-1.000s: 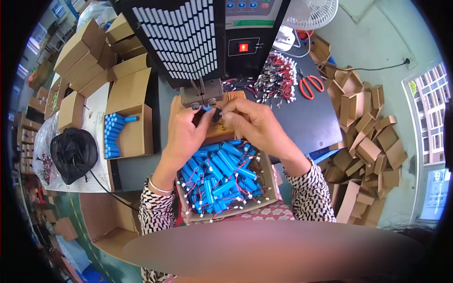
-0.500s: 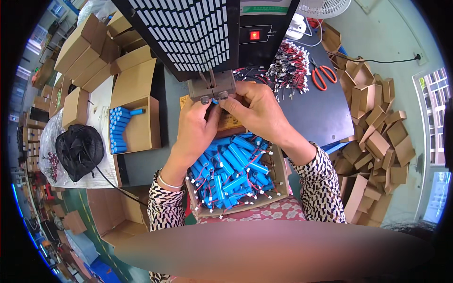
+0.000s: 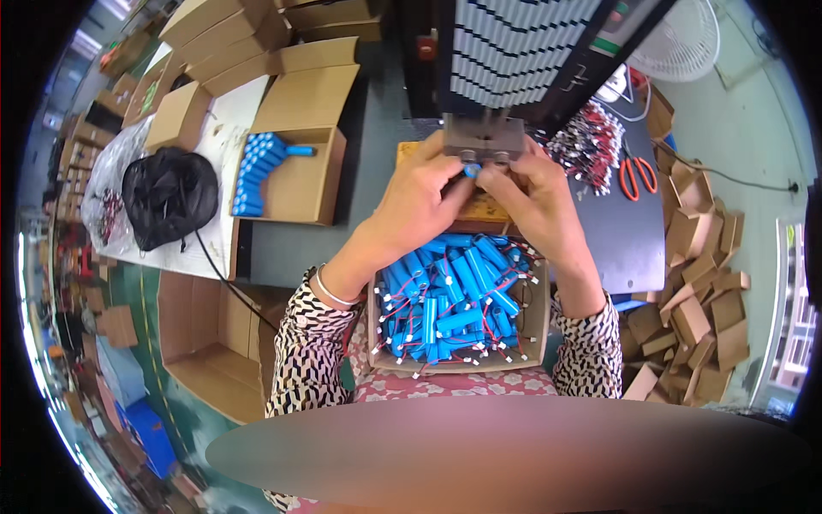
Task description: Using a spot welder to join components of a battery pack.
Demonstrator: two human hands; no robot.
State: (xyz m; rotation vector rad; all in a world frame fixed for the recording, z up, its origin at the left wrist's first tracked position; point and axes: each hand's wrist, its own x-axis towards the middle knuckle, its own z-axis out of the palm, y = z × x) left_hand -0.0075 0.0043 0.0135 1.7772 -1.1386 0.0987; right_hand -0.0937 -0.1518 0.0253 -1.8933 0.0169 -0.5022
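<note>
A blue cylindrical battery cell (image 3: 472, 170) is pinched just under the grey metal head (image 3: 484, 137) of a black spot-welding machine (image 3: 522, 64). My left hand (image 3: 419, 197) closes on the cell from one side, and my right hand (image 3: 535, 201) grips it from the other with thumb and fingers bent. Most of the cell is hidden behind my fingers; one round end shows. Beneath my hands is a yellowish wooden block (image 3: 490, 208). Close to my body, an open cardboard box (image 3: 538, 330) holds a heap of blue cells (image 3: 462, 287) with red and black leads and white connectors.
Left of the machine, an open carton (image 3: 330, 193) contains stacked blue cells (image 3: 257, 176). A black mesh bag (image 3: 169, 199) lies farther left. At right are a pile of wire leads (image 3: 591, 141), orange-handled scissors (image 3: 638, 176), a white fan (image 3: 681, 43) and heaped small cartons (image 3: 693, 283).
The whole view has swung, so the bench and machine sit farther right in the picture. Both hands stay at the welding head, still holding the cell, whose end shows more clearly.
</note>
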